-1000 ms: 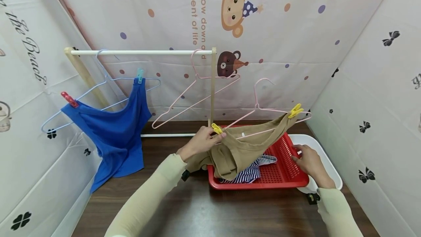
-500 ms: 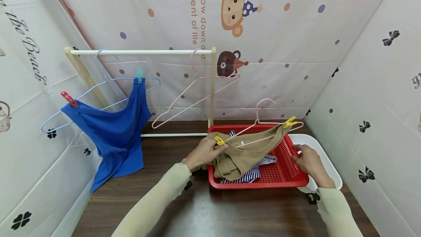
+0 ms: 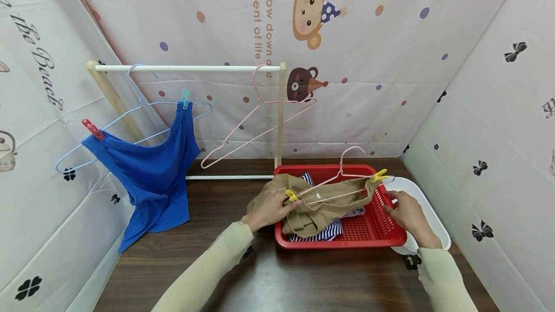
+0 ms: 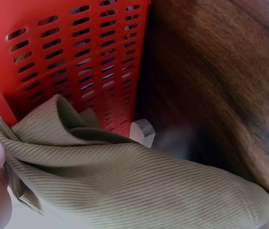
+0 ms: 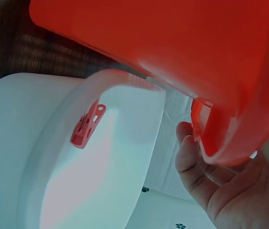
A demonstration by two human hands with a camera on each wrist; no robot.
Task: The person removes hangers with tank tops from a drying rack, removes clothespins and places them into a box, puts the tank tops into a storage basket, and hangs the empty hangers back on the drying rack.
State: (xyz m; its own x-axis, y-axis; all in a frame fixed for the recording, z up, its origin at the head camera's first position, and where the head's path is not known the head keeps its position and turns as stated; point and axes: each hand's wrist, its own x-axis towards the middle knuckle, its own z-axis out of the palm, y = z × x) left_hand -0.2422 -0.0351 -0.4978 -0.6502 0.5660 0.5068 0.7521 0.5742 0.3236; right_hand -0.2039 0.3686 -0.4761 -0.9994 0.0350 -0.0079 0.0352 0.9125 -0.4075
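My left hand point(image 3: 269, 210) pinches the left end of a pink hanger point(image 3: 341, 163), with khaki cloth bunched around it. Yellow clothespins point(image 3: 379, 175) fasten the khaki garment point(image 3: 305, 220) to this hanger. The garment lies slanted over a red plastic basket point(image 3: 364, 243), part of it spilling past the left rim. In the left wrist view its ribbed fabric point(image 4: 125, 186) drapes beside the basket wall. My right hand point(image 3: 407, 213) grips the basket's right end; the right wrist view shows fingers point(image 5: 189, 152) curled under its handle. Striped cloth point(image 3: 331, 230) lies beneath the khaki garment.
A white tub point(image 3: 422, 196) stands right of the basket, with a red clothespin point(image 5: 87, 126) inside. On the left, a drying rack point(image 3: 186, 68) carries a blue garment point(image 3: 160, 172) pegged to a blue hanger, plus a bare pink hanger point(image 3: 236, 131). Patterned cloth walls surround the table.
My left hand has lowered the pink hanger and khaki garment into the basket, moving down and slightly right; the hook dropped with it. My right hand stayed on the basket's right end.
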